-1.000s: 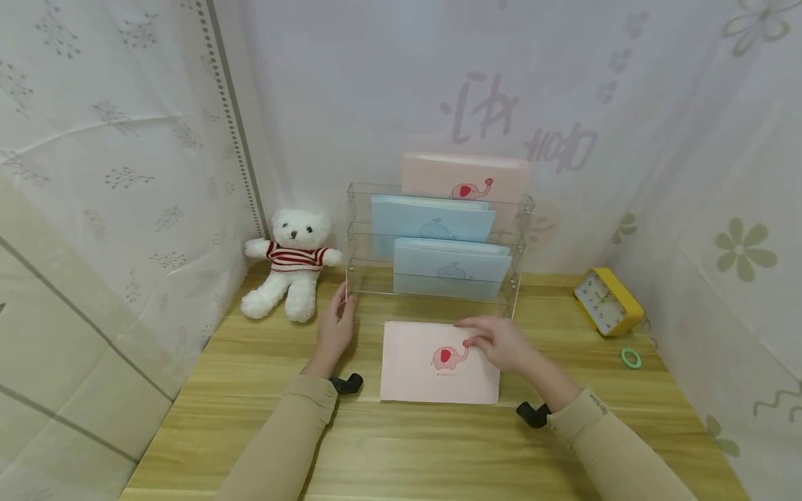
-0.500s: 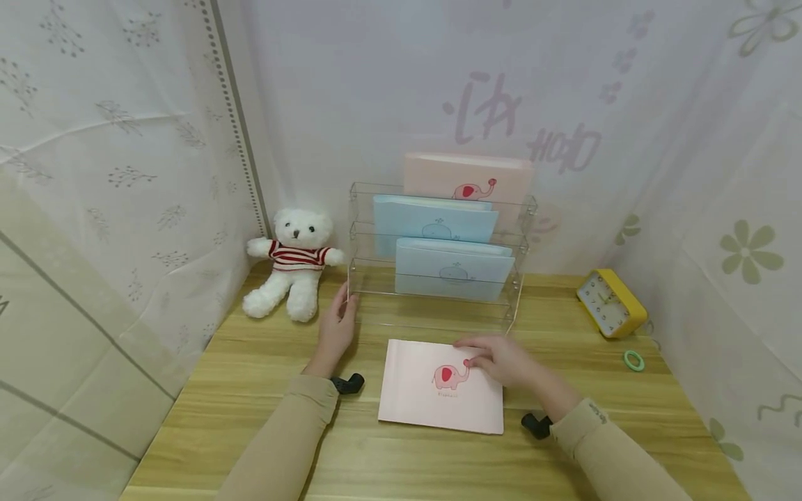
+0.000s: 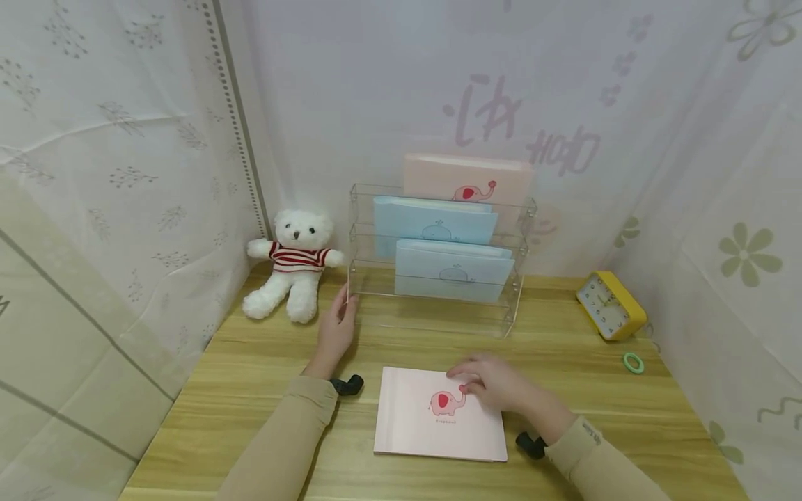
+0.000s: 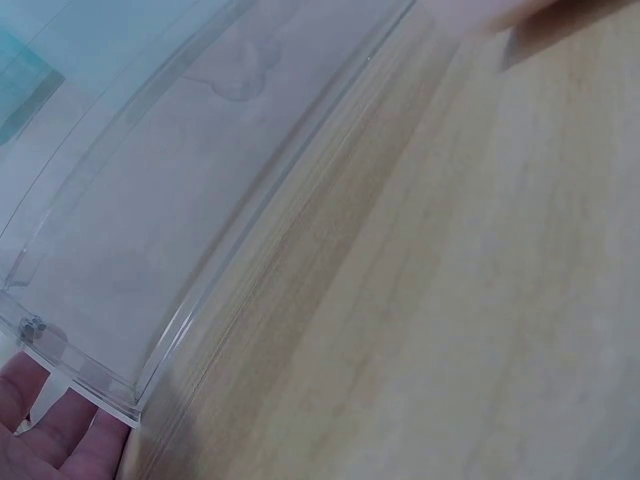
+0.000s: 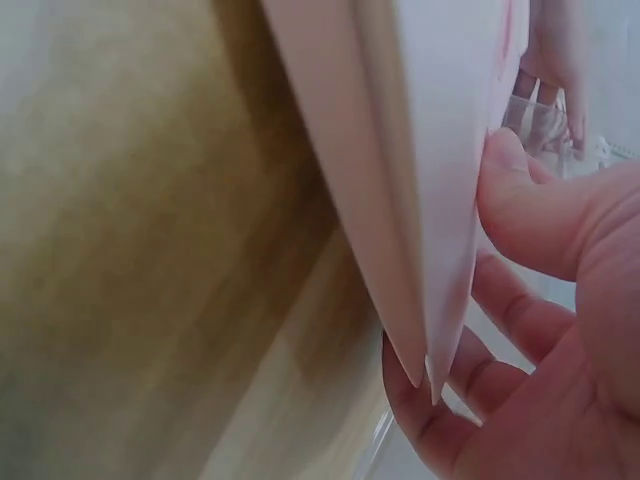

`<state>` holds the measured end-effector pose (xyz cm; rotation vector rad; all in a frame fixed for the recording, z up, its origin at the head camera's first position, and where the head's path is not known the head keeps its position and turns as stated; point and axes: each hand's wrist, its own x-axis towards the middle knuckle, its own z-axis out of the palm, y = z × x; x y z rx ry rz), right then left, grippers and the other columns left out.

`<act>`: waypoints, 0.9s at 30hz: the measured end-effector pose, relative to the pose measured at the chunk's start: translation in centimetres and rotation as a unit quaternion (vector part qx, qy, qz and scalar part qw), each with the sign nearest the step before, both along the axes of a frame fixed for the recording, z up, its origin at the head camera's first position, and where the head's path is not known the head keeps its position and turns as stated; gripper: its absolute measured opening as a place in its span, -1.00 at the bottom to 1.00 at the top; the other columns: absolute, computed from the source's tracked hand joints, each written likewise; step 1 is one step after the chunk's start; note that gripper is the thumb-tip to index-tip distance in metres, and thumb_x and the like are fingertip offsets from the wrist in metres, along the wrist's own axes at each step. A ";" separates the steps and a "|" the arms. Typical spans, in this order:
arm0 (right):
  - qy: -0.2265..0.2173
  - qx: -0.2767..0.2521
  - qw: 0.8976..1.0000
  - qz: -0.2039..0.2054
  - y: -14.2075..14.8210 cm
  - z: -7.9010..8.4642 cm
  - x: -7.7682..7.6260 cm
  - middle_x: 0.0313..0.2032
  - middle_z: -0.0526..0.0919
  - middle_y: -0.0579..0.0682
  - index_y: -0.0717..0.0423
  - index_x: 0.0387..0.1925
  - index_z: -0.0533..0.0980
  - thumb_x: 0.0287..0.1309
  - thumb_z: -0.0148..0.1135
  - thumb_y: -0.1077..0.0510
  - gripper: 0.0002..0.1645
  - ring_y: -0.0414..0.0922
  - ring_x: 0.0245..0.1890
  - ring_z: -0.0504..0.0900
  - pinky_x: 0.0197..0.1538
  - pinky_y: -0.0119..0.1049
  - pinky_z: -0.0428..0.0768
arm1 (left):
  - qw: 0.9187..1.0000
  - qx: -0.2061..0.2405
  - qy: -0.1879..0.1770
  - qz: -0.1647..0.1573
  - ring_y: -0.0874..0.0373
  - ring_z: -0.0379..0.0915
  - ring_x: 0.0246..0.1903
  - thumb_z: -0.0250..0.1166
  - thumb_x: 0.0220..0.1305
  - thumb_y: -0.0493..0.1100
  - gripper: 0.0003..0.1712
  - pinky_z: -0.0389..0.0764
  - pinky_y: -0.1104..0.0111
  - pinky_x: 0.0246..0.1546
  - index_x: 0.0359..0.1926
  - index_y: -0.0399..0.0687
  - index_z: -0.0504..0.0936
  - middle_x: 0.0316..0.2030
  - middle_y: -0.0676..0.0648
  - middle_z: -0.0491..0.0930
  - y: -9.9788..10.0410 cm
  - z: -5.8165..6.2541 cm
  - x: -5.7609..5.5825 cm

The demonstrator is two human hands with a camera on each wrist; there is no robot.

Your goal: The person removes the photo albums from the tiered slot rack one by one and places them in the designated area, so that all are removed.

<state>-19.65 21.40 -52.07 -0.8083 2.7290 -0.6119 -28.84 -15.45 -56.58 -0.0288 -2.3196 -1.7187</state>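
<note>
My right hand (image 3: 495,383) grips a pink booklet (image 3: 410,417) with a red-eared elephant on its cover. In the right wrist view, the thumb presses the booklet's cover (image 5: 450,200) while the fingers curl round its edge, where the two covers part slightly. My left hand (image 3: 336,327) rests against the lower left side of a clear tiered rack (image 3: 432,325). Its fingers (image 4: 65,430) lie along the outer face of the side panel in the left wrist view. Two blue booklets with whales, a front one (image 3: 438,285) and a middle one (image 3: 401,216), and another pink elephant booklet (image 3: 432,174) stand in the rack.
A white teddy bear (image 3: 297,261) in a striped top sits left of the rack. On the right are a yellow alarm clock (image 3: 610,306) and a small green ring (image 3: 633,362). The wooden table (image 3: 301,459) meets patterned curtains behind and at both sides.
My right hand has drawn the pink booklet away from the rack toward the table's front edge. The left hand has stayed at the rack's side.
</note>
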 end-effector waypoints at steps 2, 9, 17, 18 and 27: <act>0.008 0.008 1.000 -0.003 -0.1 -0.2 0.2 0.31 0.71 0.07 -0.21 0.21 0.75 0.48 0.42 0.16 -0.64 0.29 0.45 0.59 0.50 0.32 0.53 | 1.000 0.000 -0.002 -0.001 -0.27 0.53 0.48 0.09 0.78 0.07 -0.36 0.54 -0.18 0.48 0.72 0.13 0.32 0.59 -0.22 0.46 0.0 0.0 0.0; 0.019 0.005 1.000 -0.010 -0.2 -0.3 0.6 0.32 0.70 0.07 -0.22 0.22 0.74 0.49 0.40 0.18 -0.62 0.28 0.46 0.55 0.52 0.36 0.50 | 1.000 -0.007 0.000 -0.001 -0.29 0.57 0.44 0.10 0.77 0.04 -0.38 0.57 -0.22 0.42 0.71 0.18 0.33 0.54 -0.27 0.51 0.0 0.0 0.0; 0.056 -0.078 0.994 -0.046 0.3 2.9 -1.0 0.28 0.73 0.14 0.03 0.27 0.71 0.52 0.40 0.13 -0.63 0.20 0.24 0.71 0.24 0.24 0.73 | 1.000 -0.011 0.006 0.003 -0.30 0.59 0.41 0.11 0.77 0.02 -0.39 0.59 -0.23 0.39 0.71 0.19 0.34 0.51 -0.30 0.54 -0.1 -0.2 -0.1; 0.079 -0.098 0.990 -0.066 0.4 3.6 -1.5 0.24 0.74 0.15 0.06 0.25 0.72 0.52 0.40 0.13 -0.64 0.18 0.19 0.72 0.20 0.20 0.75 | 1.000 -0.011 0.006 0.003 -0.31 0.59 0.40 0.11 0.77 0.03 -0.39 0.59 -0.23 0.39 0.71 0.19 0.34 0.50 -0.30 0.55 -0.1 -0.2 -0.1; 0.215 -0.244 0.914 -0.243 2.3 10.7 -5.1 0.22 0.65 0.33 0.36 0.30 0.55 0.51 0.43 0.06 -0.44 0.30 0.19 0.67 0.29 0.24 0.68 | 1.000 -0.009 -0.004 0.001 -0.30 0.57 0.42 0.11 0.77 0.05 -0.38 0.55 -0.24 0.43 0.71 0.22 0.33 0.53 -0.30 0.52 -0.1 -0.2 -0.1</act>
